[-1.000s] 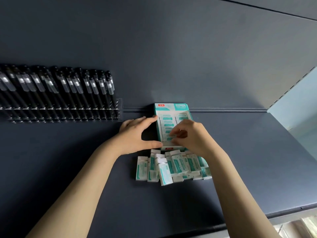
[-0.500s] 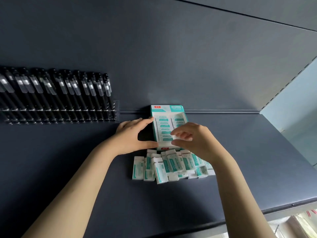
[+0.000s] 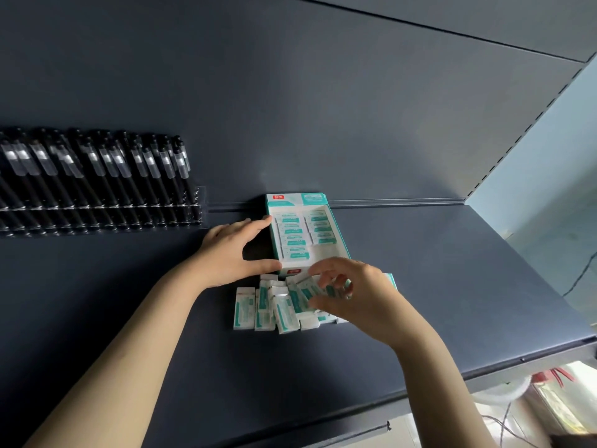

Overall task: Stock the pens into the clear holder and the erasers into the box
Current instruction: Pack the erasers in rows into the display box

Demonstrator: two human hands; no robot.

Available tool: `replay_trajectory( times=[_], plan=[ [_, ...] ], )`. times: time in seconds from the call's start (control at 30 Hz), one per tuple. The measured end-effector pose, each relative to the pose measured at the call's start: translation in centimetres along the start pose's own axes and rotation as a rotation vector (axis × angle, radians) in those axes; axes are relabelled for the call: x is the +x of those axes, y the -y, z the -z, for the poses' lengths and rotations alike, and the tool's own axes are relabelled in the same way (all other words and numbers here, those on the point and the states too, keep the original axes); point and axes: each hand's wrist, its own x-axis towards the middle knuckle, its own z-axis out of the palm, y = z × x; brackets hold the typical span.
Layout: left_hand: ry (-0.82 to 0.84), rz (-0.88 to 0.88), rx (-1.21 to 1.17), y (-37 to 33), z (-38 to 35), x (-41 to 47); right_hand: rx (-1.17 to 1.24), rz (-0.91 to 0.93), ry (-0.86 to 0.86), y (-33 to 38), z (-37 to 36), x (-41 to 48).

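Observation:
The teal-and-white eraser box [image 3: 339, 240] lies open against the back wall, with two columns of erasers [image 3: 292, 236] inside and bare room at its front right. My left hand [image 3: 231, 252] rests against the box's left wall, index finger and thumb straight. In front of the box lies a pile of loose erasers [image 3: 274, 307]. My right hand [image 3: 355, 297] is over the right part of the pile, its blurred fingers curled around an eraser [image 3: 311, 291]. At far left, the clear holder [image 3: 106, 215] carries several black pens [image 3: 97, 176].
Everything sits on a dark shelf board [image 3: 436, 302] with a dark back panel [image 3: 323, 108] behind. The shelf's front edge [image 3: 484, 373] runs at the lower right, and a pale side panel [image 3: 549, 189] closes the right end.
My right hand has pulled back from inside the box to the loose pile in front of it. My left hand has stayed against the box's left side.

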Motion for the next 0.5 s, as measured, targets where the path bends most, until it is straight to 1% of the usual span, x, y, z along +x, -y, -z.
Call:
replay_trajectory(
  times=[0.17, 0.3, 0.4, 0.5],
  plan=[
    [-0.010, 0.002, 0.002, -0.2, 0.0, -0.2, 0.170, 0.005, 0.000, 0.2, -0.1, -0.2],
    [0.006, -0.004, 0.004, -0.2, 0.1, -0.3, 0.346, -0.002, -0.124, 0.1, 0.1, 0.8],
    [0.006, -0.015, 0.017, 0.0, 0.1, -0.2, 0.346, -0.006, -0.182, -0.3, 1.1, 2.5],
    [0.004, -0.042, 0.011, 0.1, 0.1, -0.2, 0.308, -0.007, -0.172, -0.5, 1.7, 4.4]
  ],
)
